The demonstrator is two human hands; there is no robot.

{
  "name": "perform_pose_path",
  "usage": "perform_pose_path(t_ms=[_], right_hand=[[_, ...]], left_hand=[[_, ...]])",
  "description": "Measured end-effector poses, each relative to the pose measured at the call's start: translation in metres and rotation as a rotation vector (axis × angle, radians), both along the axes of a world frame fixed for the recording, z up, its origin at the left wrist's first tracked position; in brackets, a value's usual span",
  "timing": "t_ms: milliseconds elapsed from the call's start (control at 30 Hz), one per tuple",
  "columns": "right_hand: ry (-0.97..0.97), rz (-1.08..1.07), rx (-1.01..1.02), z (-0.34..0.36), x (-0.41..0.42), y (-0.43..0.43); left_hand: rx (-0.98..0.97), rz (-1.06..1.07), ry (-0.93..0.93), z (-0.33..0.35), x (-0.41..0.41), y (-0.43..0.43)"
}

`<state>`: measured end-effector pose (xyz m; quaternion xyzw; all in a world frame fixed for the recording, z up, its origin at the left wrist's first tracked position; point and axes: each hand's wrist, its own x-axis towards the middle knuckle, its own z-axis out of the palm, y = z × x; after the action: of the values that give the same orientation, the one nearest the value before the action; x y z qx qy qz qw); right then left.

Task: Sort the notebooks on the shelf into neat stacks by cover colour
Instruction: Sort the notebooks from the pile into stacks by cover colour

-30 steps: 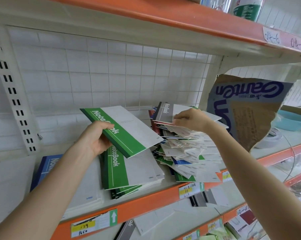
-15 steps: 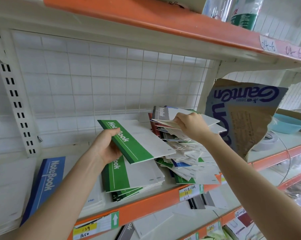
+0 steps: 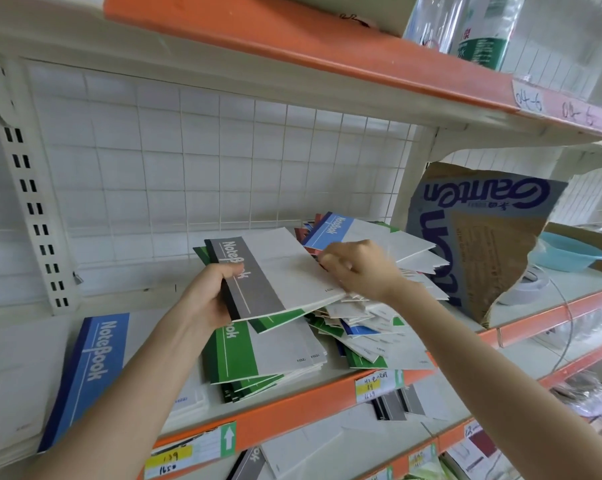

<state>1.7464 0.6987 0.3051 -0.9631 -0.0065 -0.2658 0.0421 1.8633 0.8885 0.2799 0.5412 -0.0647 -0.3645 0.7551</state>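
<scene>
Nearest us on the shelf (image 3: 292, 407), the blue stack (image 3: 95, 358) lies left, with the green stack (image 3: 258, 355) just right of it. Directly above the green stack, our left hand (image 3: 206, 299) grips two notebooks by their spines, thumb on top: a grey notebook (image 3: 275, 271) over a green notebook (image 3: 275, 322), long axes running away from us. We judge the green one need only drop straight down. The grey has no stack in sight on this shelf. Beyond, our right hand (image 3: 358, 268) sits at the grey cover's far corner, its fingers (image 3: 329, 260) curled and blurred, and we cannot tell whether they pinch anything. Farther back, the mixed pile (image 3: 379, 327) carries a blue-spined notebook (image 3: 330, 230).
</scene>
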Motion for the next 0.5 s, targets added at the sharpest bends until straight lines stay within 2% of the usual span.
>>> perform_pose_path(t_ms=[100,200,367,433,500], right_hand=[[0.022,-0.333,0.067,-0.001,0.009,-0.025],[0.09,-0.501,0.184,-0.002,0.017,-0.036],[0.17,-0.555,0.3,0.006,0.019,-0.04],[0.212,-0.536,0.257,0.01,0.018,-0.041],[0.258,-0.517,0.127,0.013,0.017,-0.04]], left_hand=[[0.003,0.016,-0.007,0.001,0.002,0.005],[0.015,0.04,-0.009,0.001,0.002,0.009],[0.001,0.061,-0.003,-0.001,0.001,0.01],[-0.014,0.06,0.008,-0.001,0.001,0.01],[-0.021,0.058,0.013,-0.001,0.0,0.01]])
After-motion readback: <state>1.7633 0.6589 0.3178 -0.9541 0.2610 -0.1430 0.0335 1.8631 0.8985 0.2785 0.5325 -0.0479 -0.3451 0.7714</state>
